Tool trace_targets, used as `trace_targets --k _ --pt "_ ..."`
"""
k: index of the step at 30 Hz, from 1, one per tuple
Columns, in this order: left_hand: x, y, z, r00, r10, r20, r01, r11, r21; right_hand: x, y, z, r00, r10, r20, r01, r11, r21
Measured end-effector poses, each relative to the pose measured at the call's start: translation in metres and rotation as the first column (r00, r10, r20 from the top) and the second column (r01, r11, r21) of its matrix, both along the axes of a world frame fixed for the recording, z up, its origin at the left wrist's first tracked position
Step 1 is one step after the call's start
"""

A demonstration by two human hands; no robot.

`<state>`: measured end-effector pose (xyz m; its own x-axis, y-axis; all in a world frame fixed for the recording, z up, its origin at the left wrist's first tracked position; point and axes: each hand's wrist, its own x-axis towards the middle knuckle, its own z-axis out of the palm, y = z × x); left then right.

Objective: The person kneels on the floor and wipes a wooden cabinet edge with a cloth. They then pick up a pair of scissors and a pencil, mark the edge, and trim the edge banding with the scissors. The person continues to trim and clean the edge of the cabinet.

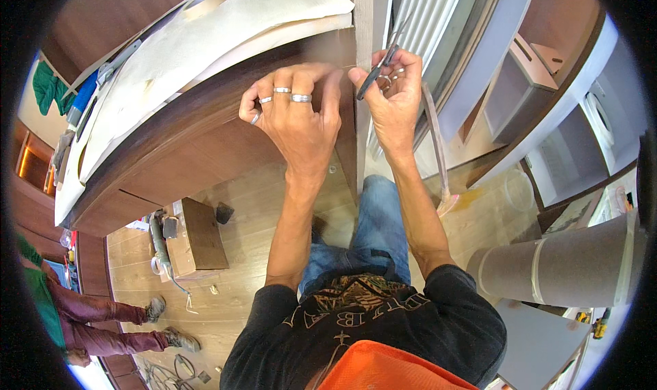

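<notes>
My right hand [398,99] is raised in front of the upright panel edge, closed around what look like black-handled scissors [378,73]. Their thin metal blades point up and away from me. Beside it on the left, my left hand [294,113] is held back-up with curled fingers, several of them wearing rings. Its thumb and forefinger come close to the right fingertips, and a faint thin line seems to run between the hands. What the left fingers hold, if anything, is hidden. Just beyond the left hand runs the dark wooden edge of a counter [205,102].
White sheeting [226,44] covers the counter, with a tape roll [207,1] on it. A brown box [198,236] and a power tool [159,243] lie left on the floor. Another person's legs [102,328] show at lower left. A large wrapped roll [558,263] lies right, below white shelving.
</notes>
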<state>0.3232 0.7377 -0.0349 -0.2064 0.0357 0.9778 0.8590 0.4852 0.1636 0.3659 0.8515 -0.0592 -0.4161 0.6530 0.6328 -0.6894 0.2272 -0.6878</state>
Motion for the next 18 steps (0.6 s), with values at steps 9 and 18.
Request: trace_targets --k 9,18 --pt "0.0 -0.005 0.006 0.999 -0.049 -0.008 0.048 0.995 -0.085 -0.001 -0.001 -0.001 0.999 -0.032 0.019 0.032 0.999 -0.005" --pt "-0.007 0.0 0.01 1.0 -0.005 -0.029 0.002 0.994 -0.113 -0.004 -0.009 -0.007 0.997 0.006 -0.079 -0.009 0.999 -0.049"
